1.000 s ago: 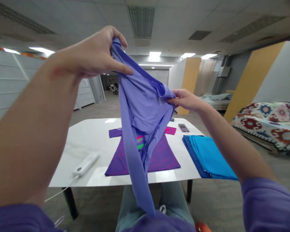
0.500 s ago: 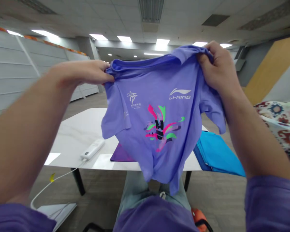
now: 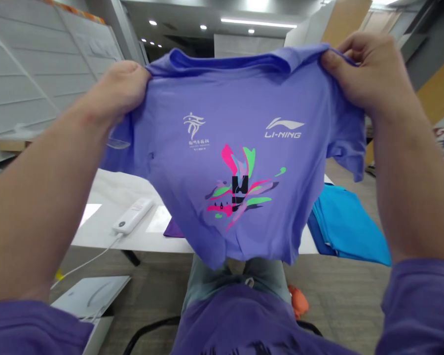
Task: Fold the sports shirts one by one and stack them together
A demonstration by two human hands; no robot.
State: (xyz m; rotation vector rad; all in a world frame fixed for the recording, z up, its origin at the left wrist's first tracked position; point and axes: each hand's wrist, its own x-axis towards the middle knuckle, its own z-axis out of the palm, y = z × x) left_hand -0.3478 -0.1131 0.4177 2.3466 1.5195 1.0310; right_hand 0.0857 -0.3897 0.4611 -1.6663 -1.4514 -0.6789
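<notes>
A light purple T-shirt [image 3: 237, 153] hangs spread out in front of me, its printed front with a white logo and a pink, green and black design facing me. My left hand [image 3: 116, 91] is closed on its left shoulder. My right hand [image 3: 366, 69] is closed on its right shoulder. The shirt hangs above the near edge of a white table [image 3: 107, 187] and hides most of a darker purple garment [image 3: 172, 229] lying there.
A white power strip [image 3: 133, 215] lies on the table's left part, its cord running down to the floor. Folded blue cloths [image 3: 350, 227] sit at the table's right end. A white flat device [image 3: 92, 293] lies on the floor at lower left.
The shirt went from a bunched, twisted hang to fully spread with its front facing me. Both hands moved apart to its shoulders, and it has come closer to my view.
</notes>
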